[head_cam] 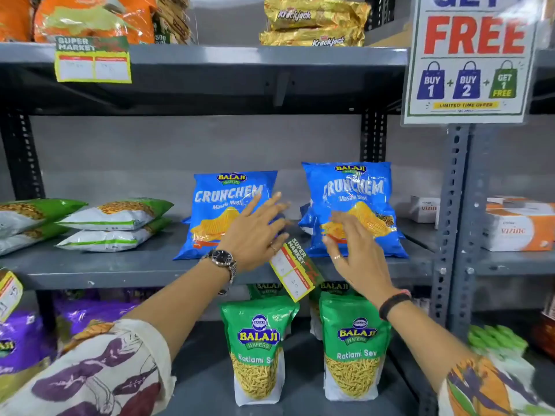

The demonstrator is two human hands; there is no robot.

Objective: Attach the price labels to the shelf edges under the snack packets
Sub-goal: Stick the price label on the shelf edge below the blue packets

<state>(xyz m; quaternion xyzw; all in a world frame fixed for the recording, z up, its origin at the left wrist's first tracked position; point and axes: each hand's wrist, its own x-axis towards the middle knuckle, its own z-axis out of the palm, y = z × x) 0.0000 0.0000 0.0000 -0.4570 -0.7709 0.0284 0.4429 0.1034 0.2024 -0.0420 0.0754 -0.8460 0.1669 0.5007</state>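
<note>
Two blue Crunchem packets stand on the middle shelf, one to the left point(222, 205) and one to the right point(360, 193). My left hand point(255, 232) reaches over the left packet with its fingers stretched out. A yellow, red and green price label point(295, 270) hangs tilted from that hand's lower right side, in front of the grey shelf edge point(120, 279). The fingers that pinch it are mostly hidden. My right hand point(351, 250) is spread open against the lower front of the right packet and holds nothing.
A price label point(93, 63) is stuck on the upper shelf edge at left, and another label point(9, 292) sits at the far left. Green Ratlami Sev packets point(258, 340) stand on the lower shelf. A "FREE" offer sign point(468, 58) hangs at upper right. Green-and-white packets point(114, 220) lie at left.
</note>
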